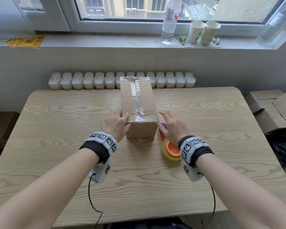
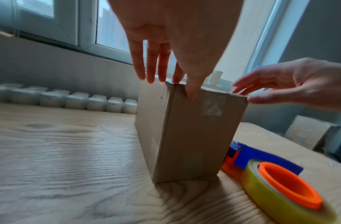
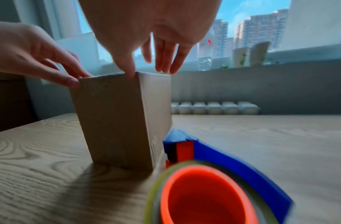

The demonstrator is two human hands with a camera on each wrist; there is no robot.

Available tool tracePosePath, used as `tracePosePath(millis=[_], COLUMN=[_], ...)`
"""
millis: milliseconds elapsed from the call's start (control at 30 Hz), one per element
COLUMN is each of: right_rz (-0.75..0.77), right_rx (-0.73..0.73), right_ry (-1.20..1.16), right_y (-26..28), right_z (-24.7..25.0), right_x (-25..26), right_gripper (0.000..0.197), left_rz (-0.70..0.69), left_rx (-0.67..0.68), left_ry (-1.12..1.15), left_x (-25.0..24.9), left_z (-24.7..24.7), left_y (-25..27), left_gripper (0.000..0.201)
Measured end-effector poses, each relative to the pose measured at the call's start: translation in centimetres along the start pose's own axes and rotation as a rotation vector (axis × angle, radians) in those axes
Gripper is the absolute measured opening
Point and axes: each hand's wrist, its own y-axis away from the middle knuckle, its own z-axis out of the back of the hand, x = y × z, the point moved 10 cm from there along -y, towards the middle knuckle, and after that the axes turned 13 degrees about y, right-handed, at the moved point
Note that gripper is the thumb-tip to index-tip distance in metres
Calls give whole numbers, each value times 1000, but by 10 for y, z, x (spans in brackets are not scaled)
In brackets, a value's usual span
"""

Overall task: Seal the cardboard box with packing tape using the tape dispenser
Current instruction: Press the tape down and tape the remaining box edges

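I have the cardboard box (image 1: 138,103) standing on the wooden surface (image 1: 56,116) with clear tape already run along its top seam, so I judge the taping done and this the pressing-down or repositioning step. My left hand (image 1: 116,123) touches the box's near left top corner with straight fingers, thumb on the front edge; my right hand (image 1: 171,124) hovers spread beside the right corner, holding nothing. The tape dispenser (image 1: 169,148) lies just right of the box, so next I would likely smooth the tape end down the front face.
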Motion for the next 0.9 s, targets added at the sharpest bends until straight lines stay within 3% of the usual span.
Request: tracePosePath(millis=[67, 133, 233, 300, 400, 500, 733, 900], right_rz=[-118, -205, -272, -336, -401, -396, -659, -744], right_rx=[10, 237, 518, 534, 565, 603, 374, 21], right_ry=[43, 140, 255, 256, 316, 295, -96, -385], right_y=[15, 33, 60, 68, 75, 80, 67, 45], right_z=[-8, -41, -82, -90, -99, -108, -54, 24], right_x=[-22, -36, -43, -46, -51, -50, -88, -124], right_gripper=[35, 35, 47, 52, 54, 43, 47, 27], left_rz=[-133, -260, -262, -246, -263, -217, -195, -103], left_rx=[-42, -12, 97, 106, 55, 111, 255, 192], left_ry=[-22, -14, 11, 35, 39, 9, -146, 62], left_x=[-13, -24, -27, -30, -37, -36, -41, -40], left_z=[0, -11, -28, -30, -27, -33, -36, -17], left_y=[1, 1, -2, -5, -13, -17, -11, -17], left_gripper=[47, 47, 51, 52, 38, 41, 63, 36])
